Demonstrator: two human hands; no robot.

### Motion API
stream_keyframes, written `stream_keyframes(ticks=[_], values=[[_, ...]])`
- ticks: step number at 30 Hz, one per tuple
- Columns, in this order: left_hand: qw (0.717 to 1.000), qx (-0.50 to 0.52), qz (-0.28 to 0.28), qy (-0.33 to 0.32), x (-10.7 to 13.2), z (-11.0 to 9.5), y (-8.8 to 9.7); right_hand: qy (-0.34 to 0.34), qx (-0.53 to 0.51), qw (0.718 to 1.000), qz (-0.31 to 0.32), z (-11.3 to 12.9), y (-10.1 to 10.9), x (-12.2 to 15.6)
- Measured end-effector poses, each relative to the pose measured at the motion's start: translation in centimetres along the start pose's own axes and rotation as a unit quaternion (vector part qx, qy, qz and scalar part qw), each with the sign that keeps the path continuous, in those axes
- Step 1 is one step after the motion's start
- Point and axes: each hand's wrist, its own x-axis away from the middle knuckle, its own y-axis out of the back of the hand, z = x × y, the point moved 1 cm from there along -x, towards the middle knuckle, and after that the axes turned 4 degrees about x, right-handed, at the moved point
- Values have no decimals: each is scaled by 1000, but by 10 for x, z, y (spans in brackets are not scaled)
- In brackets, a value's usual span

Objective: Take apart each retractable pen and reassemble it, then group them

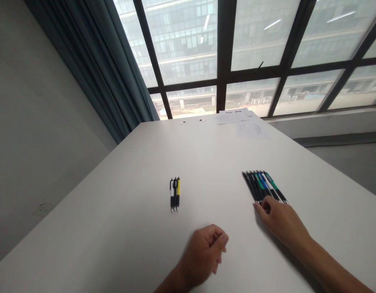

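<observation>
White table (114, 203) has a small pen pile (175, 194) and a big pen pile (263, 187). Right hand (281, 221) touches the big one, grip unclear; left hand (204, 254) curls shut, empty.

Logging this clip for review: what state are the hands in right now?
Left hand: loosely closed, holding nothing.
Right hand: curled at the near end of the row of pens; cannot tell whether it grips them.

gap: left hand (203, 256) to three pens (175, 194) | block: pen row (263, 186) at right hand (281, 221)
</observation>
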Motion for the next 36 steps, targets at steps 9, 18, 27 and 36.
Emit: stream_keyframes(ticks=[9,18,27,36], values=[[1000,-15,14,-10,3,-3,-2,33,-36,998,-46,-3,-5,3],[999,-20,21,-13,3,-4,0,36,-11,999,-11,-4,-6,2],[1000,-19,23,-9,4,-8,-1,35,-12,999,-28,-4,-7,2],[1000,-11,27,-10,4,-5,-3,21,-4,999,-40,-6,-11,2]])
